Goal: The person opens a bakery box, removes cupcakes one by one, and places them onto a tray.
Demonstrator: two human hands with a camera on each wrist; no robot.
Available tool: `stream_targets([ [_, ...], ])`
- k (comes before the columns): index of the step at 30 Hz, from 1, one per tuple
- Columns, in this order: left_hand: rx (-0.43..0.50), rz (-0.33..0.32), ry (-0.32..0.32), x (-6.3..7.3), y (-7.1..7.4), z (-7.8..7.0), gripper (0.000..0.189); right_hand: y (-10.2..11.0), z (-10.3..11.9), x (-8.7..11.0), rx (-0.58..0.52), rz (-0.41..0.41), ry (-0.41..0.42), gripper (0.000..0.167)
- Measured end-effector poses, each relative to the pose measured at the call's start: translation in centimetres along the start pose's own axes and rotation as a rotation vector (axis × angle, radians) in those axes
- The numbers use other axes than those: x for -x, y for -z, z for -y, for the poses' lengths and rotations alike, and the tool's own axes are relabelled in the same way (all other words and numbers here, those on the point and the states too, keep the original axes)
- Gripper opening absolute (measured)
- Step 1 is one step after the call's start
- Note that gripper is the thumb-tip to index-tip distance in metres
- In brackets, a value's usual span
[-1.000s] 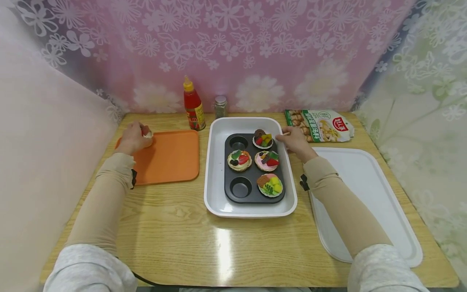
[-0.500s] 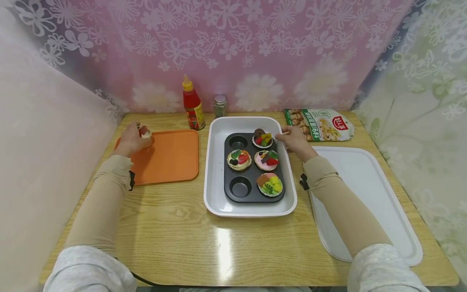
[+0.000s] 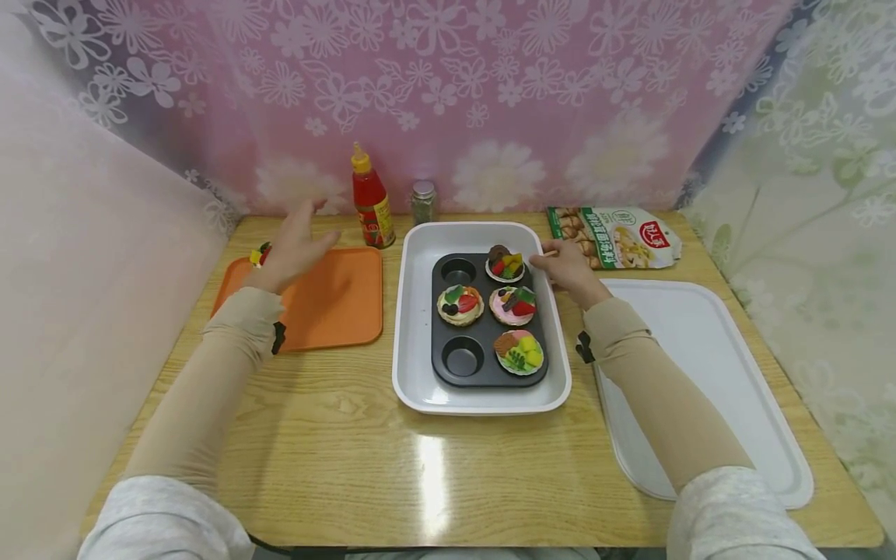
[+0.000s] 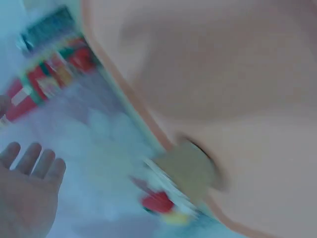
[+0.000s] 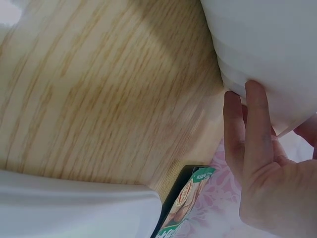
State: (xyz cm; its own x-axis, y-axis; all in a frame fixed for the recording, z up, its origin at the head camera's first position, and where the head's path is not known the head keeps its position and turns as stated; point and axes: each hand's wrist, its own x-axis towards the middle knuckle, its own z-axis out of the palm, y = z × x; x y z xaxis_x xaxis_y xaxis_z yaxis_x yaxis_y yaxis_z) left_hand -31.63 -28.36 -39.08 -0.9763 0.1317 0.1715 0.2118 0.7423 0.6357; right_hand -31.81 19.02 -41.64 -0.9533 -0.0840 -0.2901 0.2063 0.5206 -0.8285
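Note:
My left hand (image 3: 295, 247) is lifted over the orange tray (image 3: 336, 303), fingers extended and holding nothing. Partly hidden behind it, a toy fruit tart (image 3: 260, 253) topped with red and yellow sits at the tray's far left; the left wrist view shows the tart's pale base (image 4: 190, 171), blurred. On the right, my right hand (image 3: 568, 269) grips the rim of a deep white pan (image 3: 413, 389), thumb at the edge and fingers against the outer wall (image 5: 277, 49). Inside the pan lies a black muffin tin (image 3: 490, 375) with several fruit tarts (image 3: 460, 305) in its cups; two left cups hold none.
Behind the trays stand a red sauce bottle (image 3: 372, 204) with a yellow cap and a small spice jar (image 3: 423, 204). A green and white food packet (image 3: 616, 238) lies at the back right. Near it is a flat white tray (image 3: 700, 389), partly under my right forearm.
My left hand has let go of the tart at the orange tray's far left and moved up and to the right, its fingers opening. The right hand stays on the pan's rim.

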Motion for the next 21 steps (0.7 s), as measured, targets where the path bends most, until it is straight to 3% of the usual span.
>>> stream_targets([
  [8, 0.089, 0.148, -0.124, -0.5, -3.6, -5.7, 0.076, 0.0, 0.2, 0.1, -0.020, 0.013, -0.015, 0.050],
  [15, 0.148, 0.259, -0.196, -0.1, -6.6, -8.9, 0.080, -0.1, 0.2, 0.0, -0.029, 0.004, -0.020, 0.050],
  [21, 0.148, 0.399, -0.217, 0.3, -8.4, -11.1, 0.089, -0.1, 0.1, 0.1, -0.028, 0.001, -0.017, 0.050],
])
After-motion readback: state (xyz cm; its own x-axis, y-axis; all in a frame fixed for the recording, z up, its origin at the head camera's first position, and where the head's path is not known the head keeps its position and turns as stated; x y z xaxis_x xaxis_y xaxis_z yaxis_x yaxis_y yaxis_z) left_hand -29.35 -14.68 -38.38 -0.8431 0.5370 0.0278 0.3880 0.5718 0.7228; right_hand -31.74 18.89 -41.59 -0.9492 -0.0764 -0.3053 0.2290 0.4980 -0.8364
